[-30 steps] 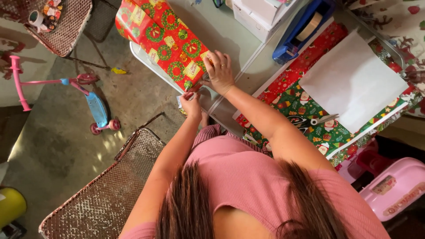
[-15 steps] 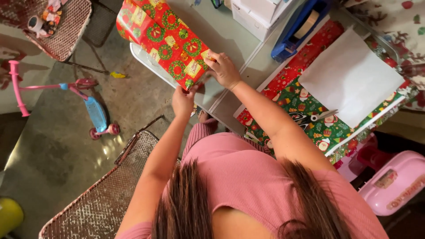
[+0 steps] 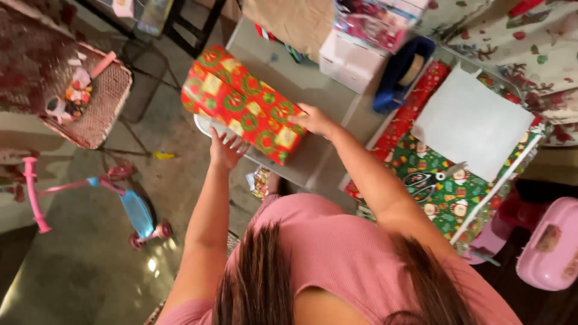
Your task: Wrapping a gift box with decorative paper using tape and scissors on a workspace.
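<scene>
Red-green wrapped box (image 3: 244, 111) between left hand (image 3: 227, 149), right hand (image 3: 314, 120).

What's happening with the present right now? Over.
Left hand under the wrapped box, right hand on its side. Box tilted over table edge. Scissors aside.

- wrapped box (image 3: 244, 111), red paper with green wreaths and yellow squares, far left on the table
- white box (image 3: 346, 60) far centre, with a pink toy package (image 3: 370, 21) on top
</scene>
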